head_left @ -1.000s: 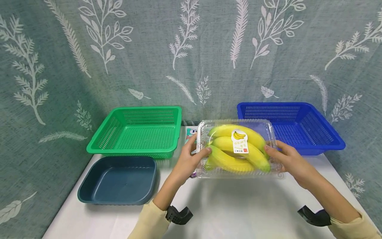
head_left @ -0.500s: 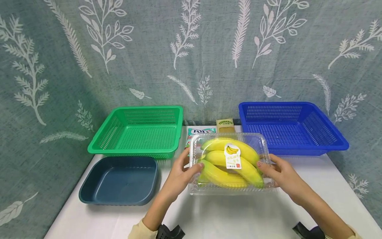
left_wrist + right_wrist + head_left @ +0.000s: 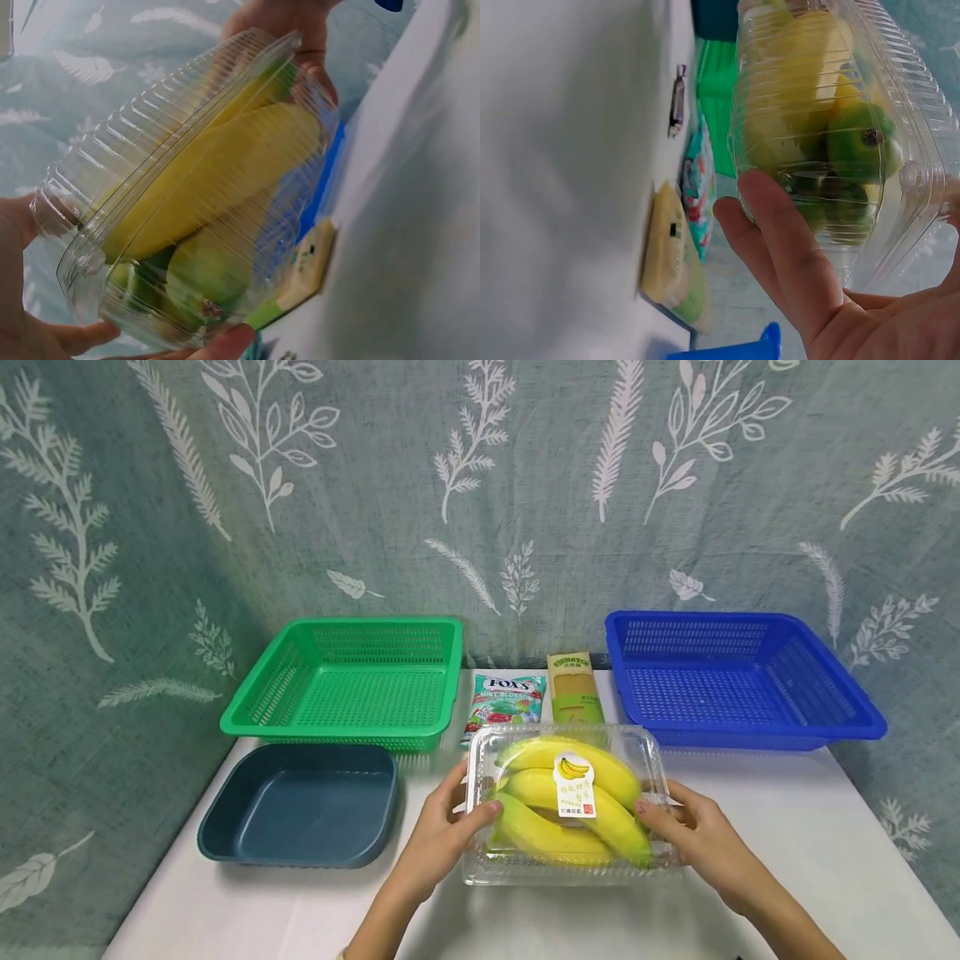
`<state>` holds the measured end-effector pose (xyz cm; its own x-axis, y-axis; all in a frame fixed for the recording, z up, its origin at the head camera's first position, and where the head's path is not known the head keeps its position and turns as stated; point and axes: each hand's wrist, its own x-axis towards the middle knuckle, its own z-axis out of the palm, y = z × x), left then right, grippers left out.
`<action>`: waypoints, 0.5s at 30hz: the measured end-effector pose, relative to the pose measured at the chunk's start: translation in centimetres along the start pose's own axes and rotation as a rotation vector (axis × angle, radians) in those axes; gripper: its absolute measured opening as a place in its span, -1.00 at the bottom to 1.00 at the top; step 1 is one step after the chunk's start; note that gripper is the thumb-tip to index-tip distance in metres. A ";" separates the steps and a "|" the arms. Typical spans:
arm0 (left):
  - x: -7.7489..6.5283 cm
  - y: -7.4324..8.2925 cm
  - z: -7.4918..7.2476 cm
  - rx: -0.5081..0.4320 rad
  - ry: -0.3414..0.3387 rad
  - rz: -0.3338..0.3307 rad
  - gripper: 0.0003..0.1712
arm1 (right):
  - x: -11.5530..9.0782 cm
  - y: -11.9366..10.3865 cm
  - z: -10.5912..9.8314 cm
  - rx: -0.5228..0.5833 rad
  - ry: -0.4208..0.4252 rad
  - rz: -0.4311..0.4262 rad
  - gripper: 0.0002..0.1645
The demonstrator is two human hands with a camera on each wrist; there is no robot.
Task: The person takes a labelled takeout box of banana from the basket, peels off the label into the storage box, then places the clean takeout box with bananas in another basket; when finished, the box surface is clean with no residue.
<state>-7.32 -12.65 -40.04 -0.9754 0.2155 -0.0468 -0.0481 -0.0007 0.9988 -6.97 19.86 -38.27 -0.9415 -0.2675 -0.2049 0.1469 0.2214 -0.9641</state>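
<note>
Both hands hold a clear plastic clamshell box (image 3: 570,878) of yellow-green bananas (image 3: 536,789), with a white banana label (image 3: 574,785) on its lid. My left hand (image 3: 438,843) grips the left end, thumb on top. At the right end, my right hand (image 3: 701,847) grips with its thumb over the lid edge. The left wrist view has fingers (image 3: 229,343) under the box's end. From the right wrist view, two fingers (image 3: 780,232) support its underside, and the box is tilted above the white table.
A green basket (image 3: 341,735) stands at back left, a dark blue tub (image 3: 296,853) before it. A blue basket (image 3: 757,735) is at back right. Between lie a Fox's candy bag (image 3: 506,697) and a green-and-tan packet (image 3: 573,689). The right wrist view shows a small purple wrapped piece (image 3: 677,101).
Both hands have brought the banana box back toward the person and slightly left. The candy bag and the packet behind it have come into view.
</note>
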 end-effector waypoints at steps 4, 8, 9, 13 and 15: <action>-0.5 -0.6 -0.2 -0.018 -0.011 -0.014 -0.23 | -0.2 0.5 0.4 -0.001 -0.026 0.010 -0.25; -1.0 -1.3 -0.4 -0.023 -0.006 -0.047 -0.24 | -0.2 1.3 0.8 0.005 -0.049 0.029 -0.25; -1.1 -1.6 -0.4 -0.026 -0.003 -0.054 -0.24 | -0.2 1.5 0.9 0.009 -0.055 0.035 -0.25; -1.6 -2.3 -0.6 -0.038 0.004 -0.078 -0.23 | -0.1 2.3 1.4 0.014 -0.072 0.052 -0.24; -1.9 -2.6 -0.6 -0.040 0.006 -0.090 -0.22 | -0.2 2.7 1.6 0.013 -0.074 0.070 -0.23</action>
<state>-5.51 -13.59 -42.60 -0.9681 0.2102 -0.1363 -0.1439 -0.0211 0.9894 -5.91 19.03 -41.05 -0.9040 -0.3200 -0.2835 0.2161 0.2300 -0.9489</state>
